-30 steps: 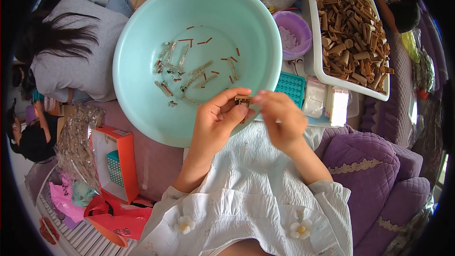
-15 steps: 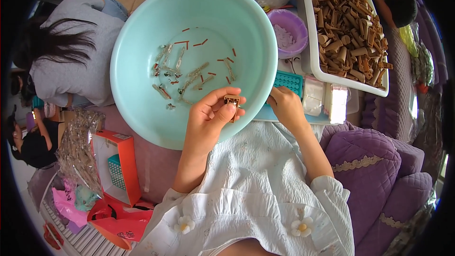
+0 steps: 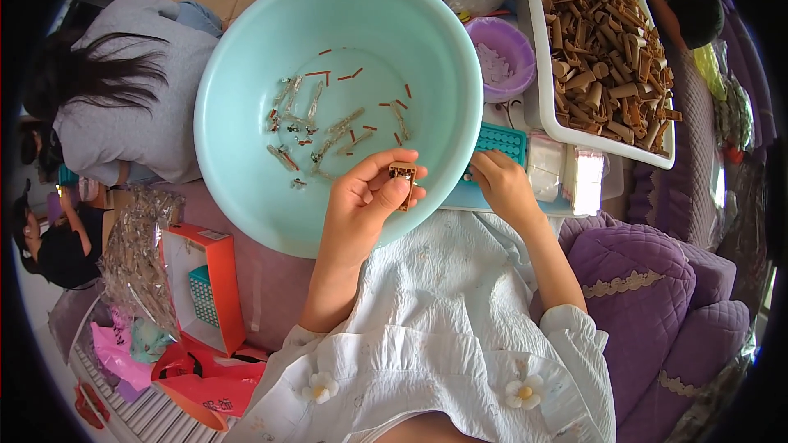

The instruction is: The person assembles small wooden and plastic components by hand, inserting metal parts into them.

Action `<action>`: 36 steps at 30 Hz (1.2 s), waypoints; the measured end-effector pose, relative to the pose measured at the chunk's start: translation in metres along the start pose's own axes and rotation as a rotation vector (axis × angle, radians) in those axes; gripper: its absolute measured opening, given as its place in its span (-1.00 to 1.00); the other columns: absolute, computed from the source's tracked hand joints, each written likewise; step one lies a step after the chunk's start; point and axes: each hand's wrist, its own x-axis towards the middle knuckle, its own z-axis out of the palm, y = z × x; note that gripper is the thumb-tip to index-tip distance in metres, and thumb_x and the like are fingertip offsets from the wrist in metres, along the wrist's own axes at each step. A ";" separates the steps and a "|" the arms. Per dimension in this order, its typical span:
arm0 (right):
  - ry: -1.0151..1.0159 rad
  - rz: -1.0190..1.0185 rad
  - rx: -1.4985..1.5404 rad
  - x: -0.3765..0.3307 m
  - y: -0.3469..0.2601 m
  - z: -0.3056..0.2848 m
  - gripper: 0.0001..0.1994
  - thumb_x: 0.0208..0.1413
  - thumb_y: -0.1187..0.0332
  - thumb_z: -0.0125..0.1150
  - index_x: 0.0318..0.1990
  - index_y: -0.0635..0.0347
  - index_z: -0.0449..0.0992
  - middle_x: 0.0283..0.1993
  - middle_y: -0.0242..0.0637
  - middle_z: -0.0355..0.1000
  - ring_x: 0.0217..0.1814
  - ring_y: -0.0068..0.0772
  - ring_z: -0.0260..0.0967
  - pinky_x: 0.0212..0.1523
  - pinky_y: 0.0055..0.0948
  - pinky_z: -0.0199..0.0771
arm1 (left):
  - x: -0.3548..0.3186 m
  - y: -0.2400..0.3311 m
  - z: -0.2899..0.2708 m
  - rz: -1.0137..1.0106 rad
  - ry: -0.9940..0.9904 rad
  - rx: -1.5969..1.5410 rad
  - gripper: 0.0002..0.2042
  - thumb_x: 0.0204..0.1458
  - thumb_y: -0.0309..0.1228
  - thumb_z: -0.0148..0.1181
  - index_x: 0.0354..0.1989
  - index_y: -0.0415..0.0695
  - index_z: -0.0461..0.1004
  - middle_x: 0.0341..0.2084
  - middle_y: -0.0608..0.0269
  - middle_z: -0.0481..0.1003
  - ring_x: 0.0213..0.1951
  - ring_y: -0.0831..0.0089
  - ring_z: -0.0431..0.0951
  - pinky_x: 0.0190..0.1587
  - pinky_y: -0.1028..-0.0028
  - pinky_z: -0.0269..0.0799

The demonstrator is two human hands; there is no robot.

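My left hand is closed round a small brown plastic casing, thumb on its front, above the near rim of a large mint-green basin. Dark and shiny bits show inside the casing, too small to tell apart. My right hand is at the near edge of a teal gridded tray, to the right of the basin. Its fingertips are pinched together, pointing down and left; whatever is between them is too small to make out. Inside the basin lie clear bundles of small parts and thin red-brown strips.
A white bin heaped with brown casings stands at the far right. Beside it is a purple bowl of small white pieces. An orange-red box sits at left. A person in grey is at the far left.
My right hand has shifted slightly, its fingertips now more visible at the teal tray's edge. My left hand keeps the brown casing in nearly the same place.
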 end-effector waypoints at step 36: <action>0.644 -0.464 0.148 0.036 -0.088 -0.022 -0.69 -0.36 0.69 0.26 -0.35 0.33 0.37 -0.51 -0.27 0.40 -0.49 -0.38 0.37 -0.54 -0.55 0.37 | 0.004 0.004 0.012 0.044 -0.028 -0.003 -0.65 -0.11 -0.59 0.14 -0.08 -0.28 0.32 -0.28 0.19 0.46 -0.24 0.56 0.45 -0.17 0.61 0.39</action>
